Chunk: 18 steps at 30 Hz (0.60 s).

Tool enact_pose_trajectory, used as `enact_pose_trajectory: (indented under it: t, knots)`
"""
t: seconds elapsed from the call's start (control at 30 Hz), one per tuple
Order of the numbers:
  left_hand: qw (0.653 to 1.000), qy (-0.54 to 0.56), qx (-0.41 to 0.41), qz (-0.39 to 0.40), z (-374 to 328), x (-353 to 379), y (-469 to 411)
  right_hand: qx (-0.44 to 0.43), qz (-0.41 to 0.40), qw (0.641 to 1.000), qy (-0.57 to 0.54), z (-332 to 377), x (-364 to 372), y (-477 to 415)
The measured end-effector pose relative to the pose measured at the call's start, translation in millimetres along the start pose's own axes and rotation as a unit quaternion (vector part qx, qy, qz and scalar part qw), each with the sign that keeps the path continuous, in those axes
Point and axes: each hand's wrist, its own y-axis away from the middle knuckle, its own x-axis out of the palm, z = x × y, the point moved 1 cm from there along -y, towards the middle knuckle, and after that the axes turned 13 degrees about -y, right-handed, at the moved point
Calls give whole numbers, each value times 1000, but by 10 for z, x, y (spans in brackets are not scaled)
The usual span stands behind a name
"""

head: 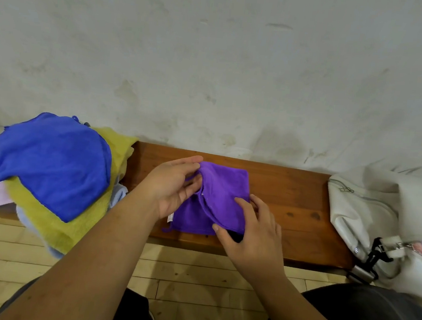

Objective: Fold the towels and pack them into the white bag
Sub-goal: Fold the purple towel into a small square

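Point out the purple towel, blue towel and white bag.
purple towel (228, 187), head view, on its folded top layer.
blue towel (50, 162), head view, middle of its top face.
white bag (361, 215), head view, on its front panel.

White bag (362, 213) (right side) beyond frame

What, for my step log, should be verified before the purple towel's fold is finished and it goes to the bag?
1. Left hand pinches the upper edge of the purple towel: ok.
2. Right hand holds its near corner: ok.
3. Towel lies flat, layers aligned: not ok, top layer lifted.
4. White bag open to receive it: cannot tell.
5. Bare bench around the towel: ok.
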Motion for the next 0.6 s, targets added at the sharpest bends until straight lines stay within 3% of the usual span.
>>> enact_pose_trajectory:
  t: [0.2, 0.33, 0.43, 0.6]
  knots:
    - [1000, -18, -2, 7, -8, -38, 7, 44, -1, 999, -14, 28, -24, -59]
    - [982, -183, 42, -33, 49, -122, -59, 48, 37, 998, -9, -5, -46, -75]
    - [891, -426, 123, -100, 128, -238, -170, 31, 49, 998, 14, -23, -24, -39]
    - [794, -586, 133, -88, 219, -351, -290, 32, 56, 998, 23, -22, 0, -18]
